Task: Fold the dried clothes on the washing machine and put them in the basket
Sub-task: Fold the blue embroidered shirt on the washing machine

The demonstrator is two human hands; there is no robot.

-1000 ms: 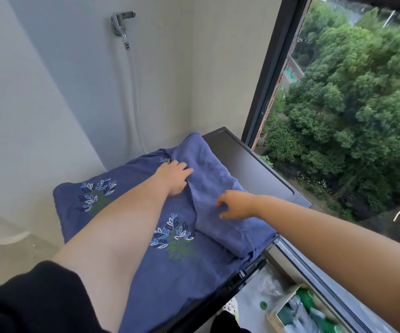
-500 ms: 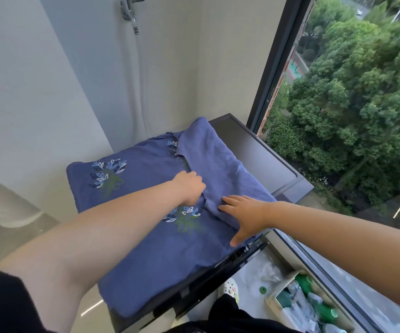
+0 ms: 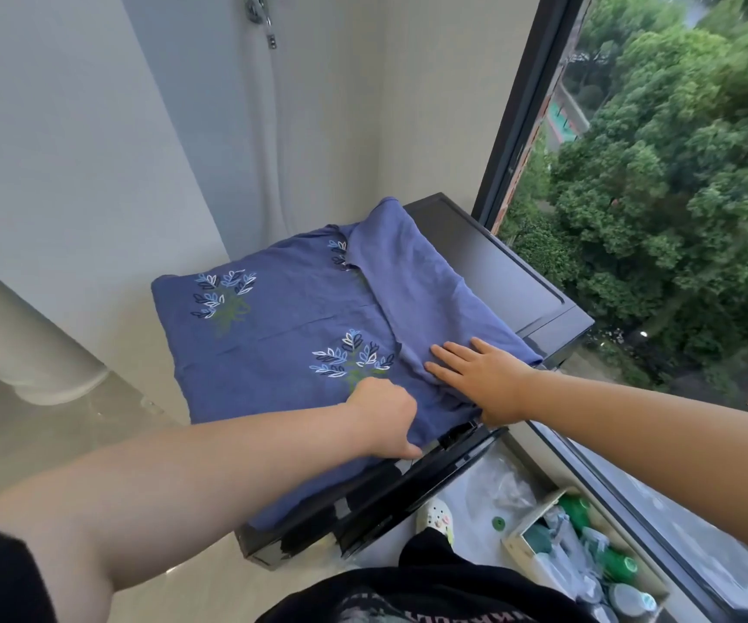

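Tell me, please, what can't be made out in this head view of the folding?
- Basket: none shows in the head view.
- Left hand fingertips: curled under the garment hem, so the grip is hidden.
- Washing machine front: below the cloth and arms.
- Bottles in the box: labels too small, partly cut by the frame's bottom edge.
- Right hand: lies flat on the folded flap.

Cloth (image 3: 282, 344) spread on washer (image 3: 498, 272), covering its left and near parts; left hand (image 3: 383, 415) at cloth's near edge, right hand (image 3: 482, 379) on its folded right flap; box (image 3: 587, 550) below-right of washer.
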